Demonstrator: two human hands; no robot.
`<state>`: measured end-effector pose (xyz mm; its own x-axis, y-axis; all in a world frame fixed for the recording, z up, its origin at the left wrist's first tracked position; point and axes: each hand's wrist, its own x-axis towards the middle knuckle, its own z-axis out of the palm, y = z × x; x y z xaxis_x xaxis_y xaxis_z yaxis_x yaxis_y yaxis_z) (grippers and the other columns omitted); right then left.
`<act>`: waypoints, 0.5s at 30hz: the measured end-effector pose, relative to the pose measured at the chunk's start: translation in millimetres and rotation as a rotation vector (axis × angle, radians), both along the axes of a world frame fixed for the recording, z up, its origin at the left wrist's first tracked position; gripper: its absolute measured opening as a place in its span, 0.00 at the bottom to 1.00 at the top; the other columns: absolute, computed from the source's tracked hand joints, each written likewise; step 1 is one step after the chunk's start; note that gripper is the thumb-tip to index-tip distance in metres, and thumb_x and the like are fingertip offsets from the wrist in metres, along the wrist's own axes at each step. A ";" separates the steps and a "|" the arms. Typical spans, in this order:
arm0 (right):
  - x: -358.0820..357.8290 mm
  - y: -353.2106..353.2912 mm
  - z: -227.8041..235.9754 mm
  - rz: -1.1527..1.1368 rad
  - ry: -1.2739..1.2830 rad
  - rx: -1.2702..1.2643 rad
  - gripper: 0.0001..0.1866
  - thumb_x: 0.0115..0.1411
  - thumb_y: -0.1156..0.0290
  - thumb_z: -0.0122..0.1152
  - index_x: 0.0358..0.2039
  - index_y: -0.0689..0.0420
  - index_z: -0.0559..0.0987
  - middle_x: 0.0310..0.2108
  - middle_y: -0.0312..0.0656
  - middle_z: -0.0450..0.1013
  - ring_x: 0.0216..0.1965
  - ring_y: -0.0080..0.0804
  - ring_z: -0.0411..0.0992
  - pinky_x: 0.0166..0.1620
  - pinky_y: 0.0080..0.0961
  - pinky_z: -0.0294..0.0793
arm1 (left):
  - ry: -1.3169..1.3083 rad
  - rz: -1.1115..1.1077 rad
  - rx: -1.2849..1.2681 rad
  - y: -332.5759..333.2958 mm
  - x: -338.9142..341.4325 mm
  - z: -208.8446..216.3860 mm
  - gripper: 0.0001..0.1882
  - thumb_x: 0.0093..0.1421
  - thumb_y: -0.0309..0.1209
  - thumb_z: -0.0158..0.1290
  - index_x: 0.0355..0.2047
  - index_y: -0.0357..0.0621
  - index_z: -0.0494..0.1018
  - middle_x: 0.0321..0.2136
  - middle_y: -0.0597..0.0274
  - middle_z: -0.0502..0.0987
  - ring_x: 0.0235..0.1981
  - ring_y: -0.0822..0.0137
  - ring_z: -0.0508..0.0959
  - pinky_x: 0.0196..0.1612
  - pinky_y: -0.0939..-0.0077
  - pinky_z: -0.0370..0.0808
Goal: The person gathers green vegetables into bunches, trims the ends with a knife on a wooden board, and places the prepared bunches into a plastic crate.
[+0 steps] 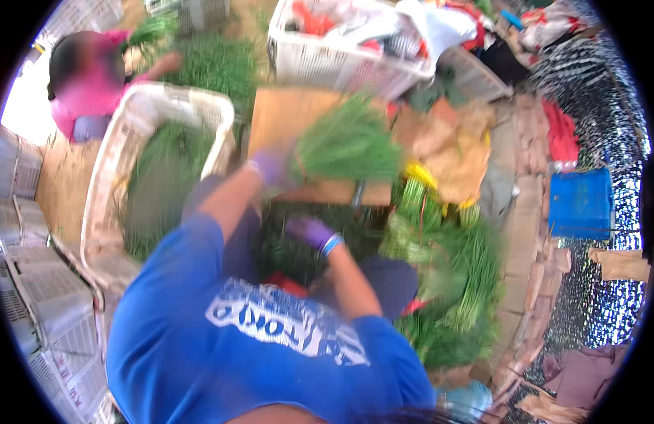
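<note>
My left hand (272, 167), in a purple glove, is closed on the near left end of a bunch of long, thin green chives (352, 141). The bunch is over a brown board (277, 113), its leaves spreading to the right and blurred by motion. Lower down, my right hand (311, 232), also gloved in purple and wearing a blue wristband, is over dark greens (284, 247) between my knees. Its fingers are smeared by motion. A short dark narrow object (357, 192) lies at the board's near edge.
On my left stands a white crate (94, 219) with greens inside. Tied bundles of chives (472, 283) are piled at my right, beside brown paper (450, 155). Beyond the board is a white crate (341, 67) of bags. A person in pink (87, 92) sits at the far left.
</note>
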<state>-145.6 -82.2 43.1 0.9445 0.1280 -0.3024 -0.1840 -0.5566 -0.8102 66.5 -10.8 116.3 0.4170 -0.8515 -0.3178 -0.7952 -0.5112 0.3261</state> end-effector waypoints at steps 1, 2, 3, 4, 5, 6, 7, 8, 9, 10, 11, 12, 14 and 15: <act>-6.1 -2.2 17.3 -0.216 0.144 0.134 0.24 0.54 0.52 0.49 0.44 0.57 0.72 0.45 0.48 0.68 0.47 0.39 0.66 0.51 0.30 0.62 | 0.049 0.024 -0.011 0.7 5.2 -13.2 0.65 0.29 0.48 0.65 0.59 0.49 0.31 0.50 0.36 0.58 0.49 0.44 0.64 0.51 0.63 0.62; -11.8 -10.0 18.4 -0.426 0.205 0.442 0.22 0.55 0.55 0.50 0.42 0.60 0.73 0.40 0.45 0.71 0.41 0.34 0.70 0.46 0.27 0.66 | 0.240 -0.018 -0.021 -0.4 23.3 -3.0 0.65 0.29 0.49 0.65 0.59 0.49 0.32 0.51 0.35 0.57 0.49 0.45 0.64 0.51 0.65 0.62; -6.6 -13.5 44.4 -0.513 0.166 0.348 0.19 0.54 0.61 0.53 0.41 0.61 0.73 0.35 0.44 0.73 0.37 0.28 0.71 0.43 0.23 0.68 | 0.154 -0.072 -0.190 8.0 36.5 -11.7 0.64 0.30 0.49 0.65 0.60 0.50 0.33 0.51 0.35 0.57 0.50 0.44 0.63 0.51 0.65 0.62; -7.5 -21.1 57.5 -0.607 0.084 0.334 0.18 0.54 0.63 0.55 0.41 0.61 0.73 0.33 0.43 0.73 0.35 0.26 0.71 0.40 0.21 0.69 | 0.202 0.002 -0.130 7.9 45.1 -3.4 0.64 0.30 0.49 0.65 0.60 0.50 0.34 0.51 0.36 0.57 0.50 0.44 0.63 0.52 0.65 0.61; -3.3 -26.4 62.5 -0.689 -0.014 0.318 0.17 0.53 0.66 0.56 0.41 0.61 0.73 0.31 0.42 0.74 0.32 0.24 0.71 0.38 0.19 0.69 | 0.204 0.026 -0.064 10.7 53.2 4.8 0.64 0.31 0.50 0.64 0.60 0.50 0.33 0.53 0.37 0.55 0.52 0.45 0.61 0.54 0.65 0.59; 9.4 -30.4 60.6 -0.732 -0.129 0.396 0.17 0.53 0.68 0.56 0.42 0.61 0.73 0.29 0.40 0.73 0.29 0.22 0.70 0.35 0.18 0.69 | 0.242 0.067 -0.057 16.7 60.1 9.0 0.64 0.31 0.50 0.64 0.60 0.51 0.33 0.53 0.36 0.54 0.53 0.45 0.59 0.54 0.65 0.58; 18.2 -31.4 59.2 -0.776 -0.244 0.474 0.16 0.52 0.70 0.57 0.42 0.61 0.72 0.26 0.39 0.73 0.26 0.20 0.70 0.32 0.16 0.68 | 0.280 0.107 -0.050 22.2 64.0 11.6 0.64 0.31 0.50 0.64 0.60 0.51 0.33 0.54 0.36 0.54 0.54 0.45 0.58 0.55 0.66 0.57; 22.1 -36.0 59.7 -0.804 -0.196 0.189 0.18 0.52 0.70 0.56 0.44 0.60 0.71 0.20 0.37 0.71 0.20 0.19 0.66 0.26 0.16 0.66 | 0.281 0.144 -0.003 24.7 63.2 12.0 0.64 0.29 0.56 0.62 0.60 0.50 0.35 0.53 0.36 0.54 0.54 0.44 0.59 0.54 0.63 0.58; 30.9 -35.4 57.7 -0.796 -0.195 0.196 0.18 0.52 0.70 0.56 0.44 0.60 0.71 0.20 0.37 0.71 0.20 0.19 0.66 0.26 0.16 0.66 | 0.278 0.153 0.001 26.9 62.0 9.0 0.64 0.29 0.56 0.62 0.60 0.50 0.35 0.53 0.36 0.54 0.54 0.44 0.59 0.54 0.63 0.58; 41.4 -34.1 54.9 -0.921 -0.239 0.239 0.19 0.53 0.70 0.56 0.46 0.59 0.70 0.18 0.36 0.69 0.19 0.19 0.65 0.25 0.17 0.65 | 0.254 0.107 -0.044 27.1 58.6 4.5 0.64 0.29 0.54 0.63 0.60 0.51 0.34 0.54 0.36 0.53 0.54 0.45 0.58 0.55 0.63 0.57; 48.9 -30.8 52.3 -1.050 -0.281 0.281 0.20 0.53 0.70 0.55 0.47 0.58 0.69 0.16 0.35 0.68 0.17 0.19 0.63 0.23 0.17 0.63 | 0.231 0.058 -0.088 25.7 54.8 0.2 0.65 0.29 0.52 0.64 0.60 0.52 0.33 0.54 0.35 0.52 0.55 0.46 0.58 0.55 0.64 0.56; 52.5 -21.0 54.4 -1.092 -0.391 0.200 0.23 0.52 0.71 0.56 0.50 0.58 0.66 0.14 0.35 0.67 0.16 0.21 0.62 0.23 0.18 0.64 | 0.160 0.059 -0.026 20.2 42.0 13.3 0.65 0.29 0.52 0.64 0.60 0.54 0.32 0.54 0.35 0.52 0.54 0.43 0.58 0.55 0.61 0.57; 50.4 0.1 57.1 -1.118 -0.534 -0.137 0.28 0.51 0.71 0.57 0.53 0.60 0.62 0.16 0.36 0.68 0.16 0.22 0.62 0.24 0.19 0.64 | -0.104 0.047 -0.033 12.5 15.2 24.8 0.65 0.29 0.52 0.64 0.60 0.59 0.31 0.55 0.37 0.49 0.54 0.39 0.56 0.53 0.54 0.58; 50.6 8.2 50.8 -1.197 -0.660 -0.076 0.30 0.50 0.70 0.58 0.53 0.61 0.60 0.17 0.36 0.68 0.16 0.23 0.62 0.23 0.20 0.65 | -0.157 0.065 -0.032 4.9 4.3 29.8 0.65 0.29 0.52 0.64 0.60 0.61 0.31 0.56 0.38 0.48 0.54 0.38 0.56 0.52 0.50 0.58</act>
